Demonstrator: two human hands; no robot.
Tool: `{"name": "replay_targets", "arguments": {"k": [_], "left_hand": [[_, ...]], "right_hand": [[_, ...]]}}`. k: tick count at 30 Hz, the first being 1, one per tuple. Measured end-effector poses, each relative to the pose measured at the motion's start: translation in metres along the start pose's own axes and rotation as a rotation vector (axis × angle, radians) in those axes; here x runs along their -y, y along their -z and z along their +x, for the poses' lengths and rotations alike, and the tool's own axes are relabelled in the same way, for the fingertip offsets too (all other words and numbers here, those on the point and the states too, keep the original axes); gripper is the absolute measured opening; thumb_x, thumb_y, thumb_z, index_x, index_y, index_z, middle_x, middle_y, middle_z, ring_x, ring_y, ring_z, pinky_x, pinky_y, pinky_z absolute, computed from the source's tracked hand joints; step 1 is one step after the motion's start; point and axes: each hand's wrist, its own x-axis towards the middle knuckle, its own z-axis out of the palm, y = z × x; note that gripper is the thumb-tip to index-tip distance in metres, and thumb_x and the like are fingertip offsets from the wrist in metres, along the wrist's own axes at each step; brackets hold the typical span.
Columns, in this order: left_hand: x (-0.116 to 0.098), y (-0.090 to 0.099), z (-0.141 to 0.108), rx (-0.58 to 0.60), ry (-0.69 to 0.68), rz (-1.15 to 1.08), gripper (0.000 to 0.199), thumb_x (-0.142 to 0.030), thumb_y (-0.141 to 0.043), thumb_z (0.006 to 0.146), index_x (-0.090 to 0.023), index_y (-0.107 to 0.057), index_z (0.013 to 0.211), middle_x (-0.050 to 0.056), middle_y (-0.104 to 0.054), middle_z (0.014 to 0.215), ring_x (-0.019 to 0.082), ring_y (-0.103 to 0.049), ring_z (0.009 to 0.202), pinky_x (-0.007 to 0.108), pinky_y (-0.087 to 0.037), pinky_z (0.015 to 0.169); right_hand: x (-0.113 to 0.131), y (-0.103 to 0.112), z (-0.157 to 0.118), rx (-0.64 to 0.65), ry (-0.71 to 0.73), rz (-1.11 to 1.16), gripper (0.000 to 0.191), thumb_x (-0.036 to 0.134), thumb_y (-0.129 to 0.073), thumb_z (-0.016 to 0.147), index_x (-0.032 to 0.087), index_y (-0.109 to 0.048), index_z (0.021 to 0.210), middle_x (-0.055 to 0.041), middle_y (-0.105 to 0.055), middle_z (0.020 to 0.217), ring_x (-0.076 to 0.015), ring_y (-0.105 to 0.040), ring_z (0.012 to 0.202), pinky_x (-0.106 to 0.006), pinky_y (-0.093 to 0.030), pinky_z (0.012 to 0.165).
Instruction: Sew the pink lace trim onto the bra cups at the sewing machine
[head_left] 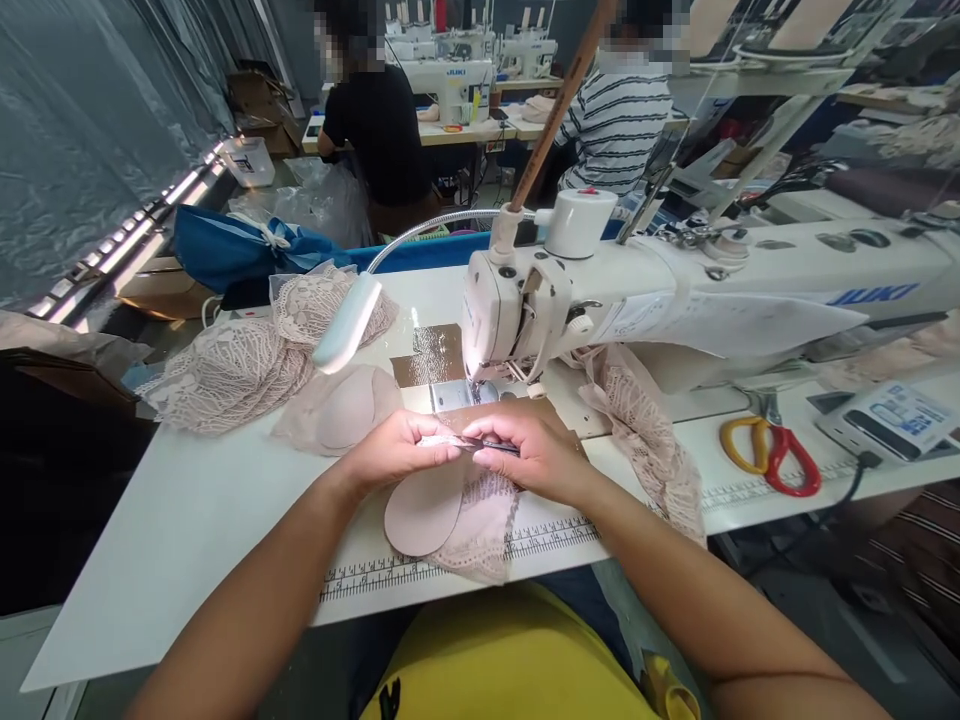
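Observation:
In front of the sewing machine point(499, 315), my left hand point(405, 445) pinches the edge of a beige lace bra piece point(480, 535). A smooth, rounded bra cup point(424, 515) hangs with it over the table's front edge. My right hand point(536, 455) is closed around slim dark thread snips point(491, 446), whose tip meets the fabric at my left fingertips. The snips are small and partly covered by the fingers. Just behind both hands are the needle and presser foot point(476, 388). Another sheer bra cup point(349, 410) lies left of them.
Lace pieces point(232, 370) are piled at the left under a lamp point(349, 325). A lace strip point(649, 440) drapes right of the machine. Red and yellow scissors point(772, 450) lie near a control box point(892, 420). A printed ruler point(555, 538) runs along the front edge. Two people sit beyond.

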Motion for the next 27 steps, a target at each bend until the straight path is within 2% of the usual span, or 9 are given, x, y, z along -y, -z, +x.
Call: {"name": "replay_targets", "arguments": {"k": [3, 8, 16, 20, 22, 25, 27], "left_hand": [[0.002, -0.001, 0.001, -0.011, 0.022, -0.015, 0.032, -0.041, -0.074, 0.075, -0.011, -0.073, 0.086, 0.007, -0.068, 0.081, 0.019, -0.059, 0.078, 0.031, -0.045, 0.074], [0.006, 0.0, 0.004, -0.025, 0.029, 0.009, 0.032, -0.042, -0.075, 0.074, -0.011, -0.074, 0.082, 0.006, -0.066, 0.073, 0.016, -0.055, 0.069, 0.028, -0.042, 0.063], [0.01, -0.001, 0.004, -0.026, 0.03, -0.006, 0.031, -0.041, -0.075, 0.073, -0.011, -0.07, 0.07, 0.001, -0.058, 0.062, 0.012, -0.048, 0.059, 0.025, -0.037, 0.056], [0.008, -0.005, 0.005, -0.025, 0.026, 0.033, 0.03, -0.041, -0.074, 0.075, -0.011, -0.073, 0.078, 0.004, -0.064, 0.07, 0.015, -0.054, 0.065, 0.026, -0.042, 0.061], [0.006, -0.009, 0.006, -0.03, 0.014, 0.067, 0.03, -0.041, -0.072, 0.077, -0.011, -0.072, 0.078, 0.004, -0.065, 0.07, 0.015, -0.055, 0.067, 0.026, -0.042, 0.062], [0.002, -0.009, 0.007, 0.006, -0.006, 0.114, 0.03, -0.042, -0.069, 0.079, -0.012, -0.072, 0.084, 0.005, -0.066, 0.078, 0.017, -0.058, 0.073, 0.025, -0.044, 0.064], [-0.004, -0.003, 0.003, 0.067, -0.006, 0.17, 0.03, -0.04, -0.069, 0.078, -0.013, -0.069, 0.093, 0.005, -0.066, 0.086, 0.017, -0.059, 0.077, 0.025, -0.045, 0.066]], "right_hand": [[-0.007, -0.005, 0.001, 0.008, -0.017, 0.058, 0.022, 0.031, -0.059, 0.088, 0.021, -0.065, 0.106, -0.0025, -0.068, 0.097, -0.0165, -0.063, 0.086, -0.029, -0.048, 0.077], [-0.008, -0.008, 0.004, 0.001, -0.005, 0.083, 0.022, 0.029, -0.06, 0.087, 0.021, -0.065, 0.106, -0.0031, -0.069, 0.1, -0.0181, -0.063, 0.091, -0.03, -0.048, 0.08], [-0.011, -0.013, 0.003, -0.057, 0.01, 0.118, 0.018, 0.03, -0.059, 0.088, 0.02, -0.068, 0.099, -0.0031, -0.071, 0.093, -0.0172, -0.064, 0.085, -0.03, -0.049, 0.077], [-0.015, -0.015, 0.004, -0.13, -0.029, 0.166, 0.018, 0.032, -0.057, 0.088, 0.018, -0.067, 0.094, -0.0043, -0.069, 0.089, -0.0166, -0.063, 0.081, -0.03, -0.05, 0.073], [-0.016, -0.017, 0.006, -0.166, -0.071, 0.242, 0.023, 0.036, -0.058, 0.087, 0.018, -0.064, 0.099, -0.0052, -0.068, 0.093, -0.0167, -0.063, 0.083, -0.03, -0.051, 0.074], [-0.016, -0.018, 0.009, -0.105, -0.143, 0.308, 0.044, 0.039, -0.067, 0.08, 0.019, -0.057, 0.117, -0.0048, -0.067, 0.098, -0.0176, -0.064, 0.087, -0.03, -0.051, 0.075], [-0.016, -0.018, 0.008, -0.044, -0.149, 0.256, 0.04, 0.036, -0.068, 0.079, 0.019, -0.061, 0.114, -0.004, -0.067, 0.096, -0.0177, -0.063, 0.086, -0.03, -0.05, 0.075]]}}
